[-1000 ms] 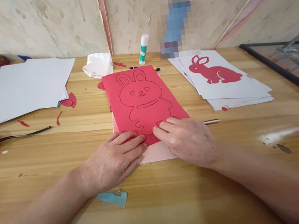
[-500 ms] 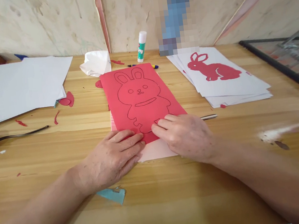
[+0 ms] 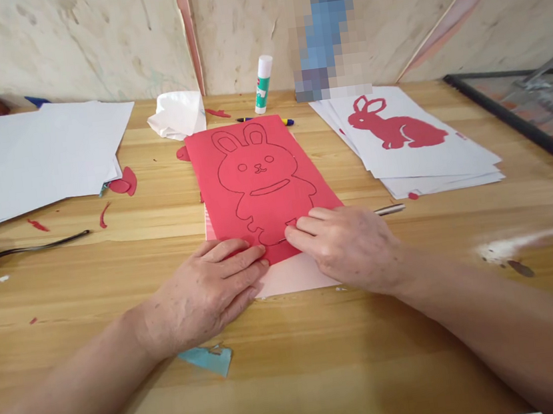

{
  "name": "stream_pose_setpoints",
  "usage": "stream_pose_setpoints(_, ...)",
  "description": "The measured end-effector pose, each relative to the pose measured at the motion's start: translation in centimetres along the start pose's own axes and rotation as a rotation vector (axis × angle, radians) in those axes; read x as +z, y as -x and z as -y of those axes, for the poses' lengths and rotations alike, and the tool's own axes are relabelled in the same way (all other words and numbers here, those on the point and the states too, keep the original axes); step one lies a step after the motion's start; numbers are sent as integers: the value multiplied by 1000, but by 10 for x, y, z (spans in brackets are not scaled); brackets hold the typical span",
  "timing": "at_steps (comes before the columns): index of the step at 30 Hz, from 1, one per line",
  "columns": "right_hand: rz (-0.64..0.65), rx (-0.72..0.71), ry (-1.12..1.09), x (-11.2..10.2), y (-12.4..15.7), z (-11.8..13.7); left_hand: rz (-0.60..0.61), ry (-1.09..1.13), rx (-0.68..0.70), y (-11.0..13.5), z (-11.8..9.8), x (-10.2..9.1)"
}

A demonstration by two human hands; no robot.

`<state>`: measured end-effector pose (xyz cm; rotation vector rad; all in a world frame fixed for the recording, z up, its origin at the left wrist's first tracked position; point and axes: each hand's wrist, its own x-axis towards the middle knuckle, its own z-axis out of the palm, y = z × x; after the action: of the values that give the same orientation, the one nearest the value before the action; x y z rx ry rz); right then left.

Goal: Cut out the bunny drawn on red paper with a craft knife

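Note:
A red sheet (image 3: 258,182) with a rabbit outline drawn on it lies in the middle of the wooden table (image 3: 423,337), on top of a pale pink sheet (image 3: 295,275). My left hand (image 3: 206,293) lies flat with its fingers stretched out on the red sheet's near left corner. My right hand (image 3: 349,242) rests palm down on the near right corner, its fingertips pressing beside the rabbit's feet. A metal tool (image 3: 390,209) pokes out from under my right hand; its other end is hidden.
A stack of white paper (image 3: 39,159) lies far left, another stack with a red rabbit cut-out (image 3: 398,128) far right. A glue stick (image 3: 263,84), a crumpled tissue (image 3: 177,115) and a pen (image 3: 286,122) stand at the back. Scissors (image 3: 24,249) lie left, a framed pane (image 3: 522,116) right, a blue scrap (image 3: 207,360) near.
My right hand has slid slightly to the right along the sheet's near edge. The left hand has stayed flat in place. The view has shifted a little.

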<state>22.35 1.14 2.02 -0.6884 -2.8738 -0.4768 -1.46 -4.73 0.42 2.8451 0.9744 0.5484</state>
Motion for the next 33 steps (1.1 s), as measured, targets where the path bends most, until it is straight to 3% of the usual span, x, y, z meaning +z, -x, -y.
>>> stream_pose_setpoints(24,44,-29,-29,6,5,-13,1,23,-7,2,1,0)
stream_pose_setpoints(33,34,95,-188,-1,6,-16,-17,32,-3,1,0,0)
